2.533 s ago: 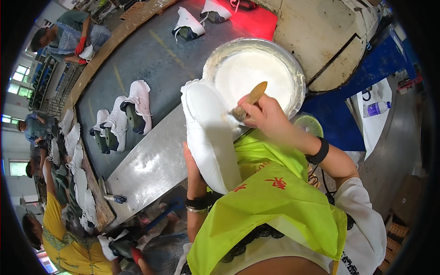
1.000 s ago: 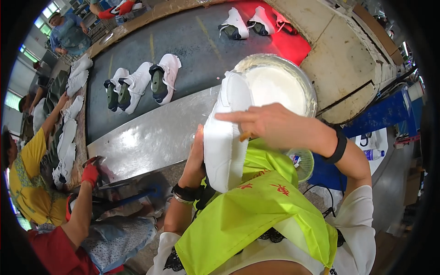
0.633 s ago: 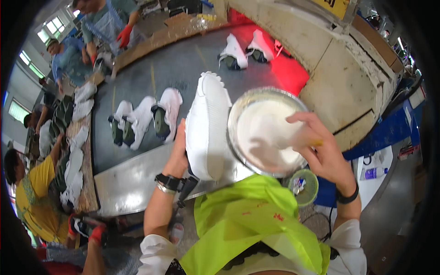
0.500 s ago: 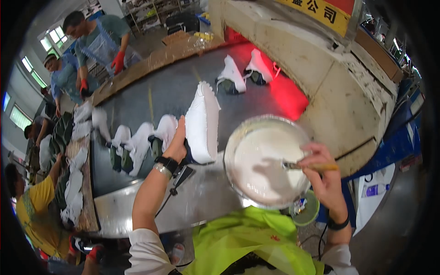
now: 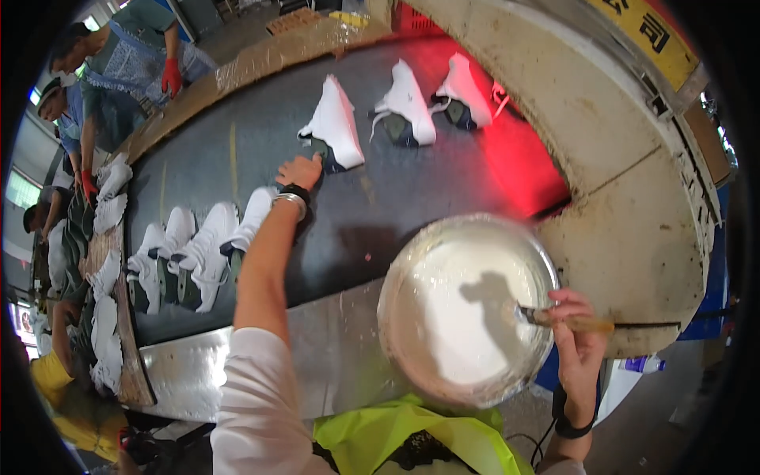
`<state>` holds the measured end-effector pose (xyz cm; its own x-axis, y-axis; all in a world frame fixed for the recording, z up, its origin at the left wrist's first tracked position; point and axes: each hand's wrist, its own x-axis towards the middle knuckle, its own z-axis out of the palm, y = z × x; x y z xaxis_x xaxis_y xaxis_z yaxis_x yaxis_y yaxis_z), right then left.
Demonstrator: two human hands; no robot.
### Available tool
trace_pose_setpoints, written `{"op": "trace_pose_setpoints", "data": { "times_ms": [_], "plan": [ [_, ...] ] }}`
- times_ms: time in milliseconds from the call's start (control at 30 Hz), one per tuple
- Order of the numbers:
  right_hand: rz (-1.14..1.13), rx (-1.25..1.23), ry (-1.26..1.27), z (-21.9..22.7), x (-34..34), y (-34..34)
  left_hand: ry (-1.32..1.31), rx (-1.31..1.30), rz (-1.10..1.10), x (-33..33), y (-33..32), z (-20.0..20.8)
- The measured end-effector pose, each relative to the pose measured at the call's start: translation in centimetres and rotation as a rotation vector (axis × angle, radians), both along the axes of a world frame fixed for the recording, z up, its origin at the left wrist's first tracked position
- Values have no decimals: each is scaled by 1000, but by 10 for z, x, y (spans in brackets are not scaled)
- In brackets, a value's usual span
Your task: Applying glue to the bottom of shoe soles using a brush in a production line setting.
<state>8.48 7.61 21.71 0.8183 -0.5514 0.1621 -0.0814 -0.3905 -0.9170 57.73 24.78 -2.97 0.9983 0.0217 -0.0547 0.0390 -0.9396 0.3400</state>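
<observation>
A white shoe with a dark green collar (image 5: 334, 127) rests on the dark belt (image 5: 317, 253). My left hand (image 5: 301, 172) is at its lower left end, with the thumb at the collar and the fingers apart. In my right hand (image 5: 582, 336) is a brush (image 5: 574, 322) with a wooden handle, gripped between thumb and fingers. The brush tip is over the right side of a round metal bowl (image 5: 389, 317) of white liquid (image 5: 451, 317). The hand's shadow falls on the liquid.
Two white shoes (image 5: 405, 103) (image 5: 467, 91) stand farther along the belt, near the red-lit opening of a beige machine (image 5: 625, 158). Several more shoes (image 5: 207, 253) line up at the left. People work beyond the belt's left edge. A metal ledge (image 5: 340, 332) runs along the front.
My left hand has moved up and away from me, and the shoe it held is now on the belt. The brush stays in my right hand over the bowl. The view has shifted.
</observation>
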Motion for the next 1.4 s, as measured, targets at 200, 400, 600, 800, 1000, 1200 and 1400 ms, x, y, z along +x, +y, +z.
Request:
{"op": "trace_pose_setpoints", "data": {
  "times_ms": [200, 400, 600, 800, 1000, 1200, 1400],
  "plan": [
    [75, 23, -21, 7, -8, 15, -505, 193, -448, -101, 131, 59],
    [132, 42, -48, 6, -33, 28, -697, 111, -353, -163, 181, 38],
    [79, 1, -113, 24, -47, 42, -262, -353, 223, -145, 222, 30],
    [90, 158, -97, 7, -44, 41, -136, -384, 317, -133, 218, 40],
    [143, 59, -110, 6, -21, 43, -98, -505, 401, -107, 235, 16],
    [85, 121, -49, -13, -36, 51, 700, -1597, -128, -191, 235, 85],
    [70, -191, 134, -73, -3, 30, 339, -1423, -317, -381, 252, 87]
  ]
}}
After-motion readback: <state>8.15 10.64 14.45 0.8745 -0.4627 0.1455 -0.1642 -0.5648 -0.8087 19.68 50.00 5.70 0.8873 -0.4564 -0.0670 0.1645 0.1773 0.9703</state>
